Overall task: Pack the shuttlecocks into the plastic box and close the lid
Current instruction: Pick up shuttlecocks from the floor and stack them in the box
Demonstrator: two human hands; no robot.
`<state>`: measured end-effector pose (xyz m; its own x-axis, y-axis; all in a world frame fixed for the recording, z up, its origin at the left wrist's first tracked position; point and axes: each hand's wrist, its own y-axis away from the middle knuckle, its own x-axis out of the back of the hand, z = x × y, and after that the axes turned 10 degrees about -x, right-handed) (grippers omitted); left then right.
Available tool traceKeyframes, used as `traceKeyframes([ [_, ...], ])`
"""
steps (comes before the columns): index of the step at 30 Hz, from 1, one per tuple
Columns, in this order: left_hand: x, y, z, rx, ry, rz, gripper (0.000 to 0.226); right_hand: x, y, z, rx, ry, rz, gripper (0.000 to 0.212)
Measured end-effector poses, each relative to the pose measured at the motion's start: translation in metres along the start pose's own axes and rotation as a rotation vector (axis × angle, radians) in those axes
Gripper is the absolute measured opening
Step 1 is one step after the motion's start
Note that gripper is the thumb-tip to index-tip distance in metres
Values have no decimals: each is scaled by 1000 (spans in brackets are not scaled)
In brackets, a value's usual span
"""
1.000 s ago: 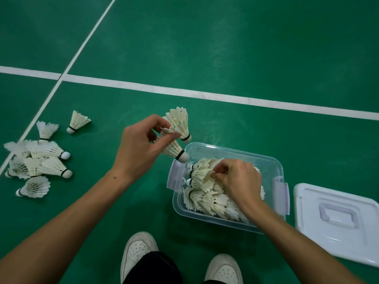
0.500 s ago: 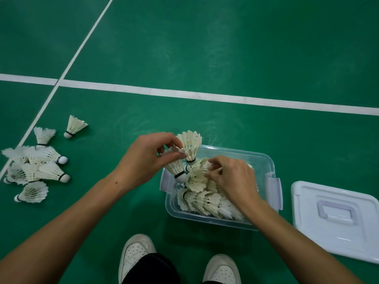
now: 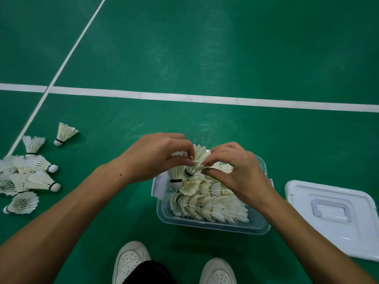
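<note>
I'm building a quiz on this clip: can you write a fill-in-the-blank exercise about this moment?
1. The lid lies on the floor to the ____ of the plastic box.
2. Both hands, left hand and right hand, work over the ____.
3. The loose shuttlecocks lie on the person's ____ side.

Missing: right; box; left

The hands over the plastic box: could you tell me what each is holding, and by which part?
The left hand grips two shuttlecocks by their feather skirts, corks down. The right hand pinches the feather edge of one of them.
</note>
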<state>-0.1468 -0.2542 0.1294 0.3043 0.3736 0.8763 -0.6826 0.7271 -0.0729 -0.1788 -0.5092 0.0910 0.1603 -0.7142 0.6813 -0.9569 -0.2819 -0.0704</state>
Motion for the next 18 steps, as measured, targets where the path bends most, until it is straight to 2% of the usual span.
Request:
traceKeyframes([
  [3,0,1,3,12,20,69,40,-3,6,4,20,9,85,13],
  [7,0,17,-9,125,83,287,44,-8,28,8,-30,47,242,16],
  [12,-6,34,-18,198,76,403,38,-39,52,1,22,199,146,12],
  [18,-13,39,-14,219,-74,485,29,-59,43,6,-30,261,77,3],
])
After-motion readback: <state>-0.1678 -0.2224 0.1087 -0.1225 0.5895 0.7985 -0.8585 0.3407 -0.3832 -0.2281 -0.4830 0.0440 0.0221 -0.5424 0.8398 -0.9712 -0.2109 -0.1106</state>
